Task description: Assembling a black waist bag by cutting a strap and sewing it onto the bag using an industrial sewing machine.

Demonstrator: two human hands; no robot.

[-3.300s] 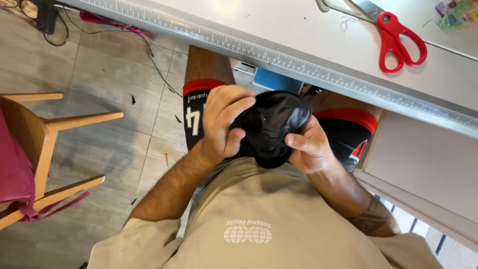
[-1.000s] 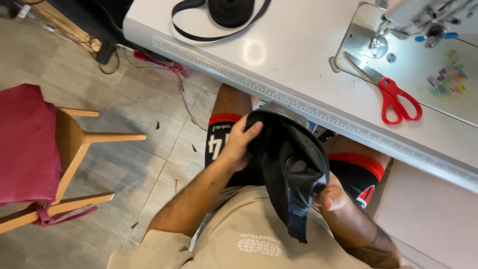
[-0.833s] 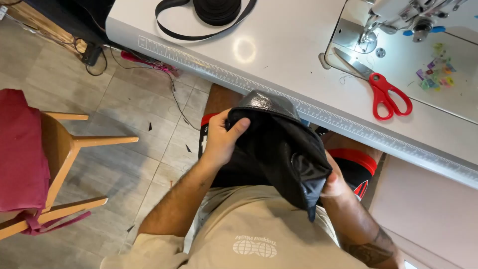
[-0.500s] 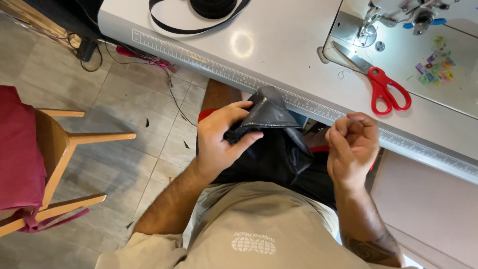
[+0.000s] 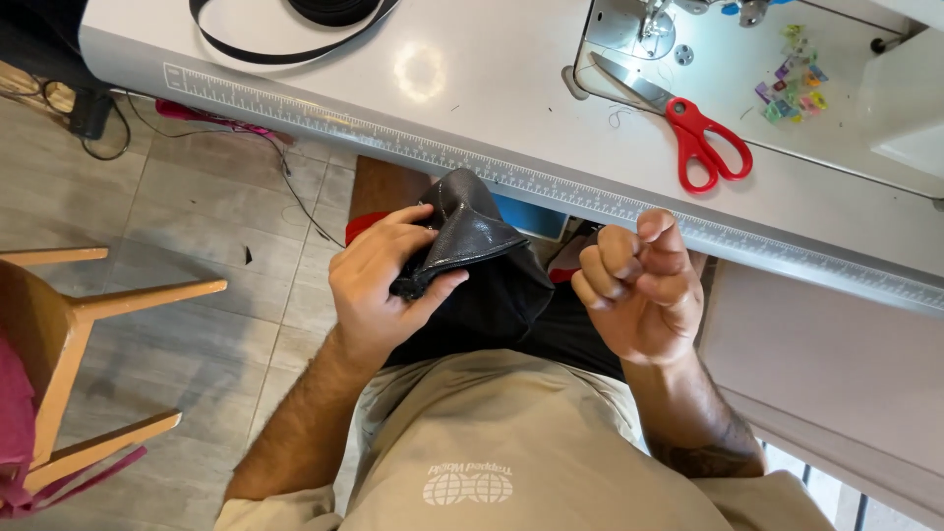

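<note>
Left hand [image 5: 379, 290] is pinching black fabric [image 5: 472, 265] at frame centre, over the lap, below the table edge [image 5: 551, 187]. Right hand [image 5: 639, 290] is curling shut just right, apart from it. Red scissors [image 5: 703, 143] lying upper right.

Open air lay between the two hands; the table [image 5: 551, 187] edge blocked ahead, red scissors [image 5: 703, 138] lay beyond it.

right hand [image 5: 639, 285] let go of black fabric [image 5: 472, 246], now curled apart; left hand [image 5: 379, 285] alone grips it.
</note>
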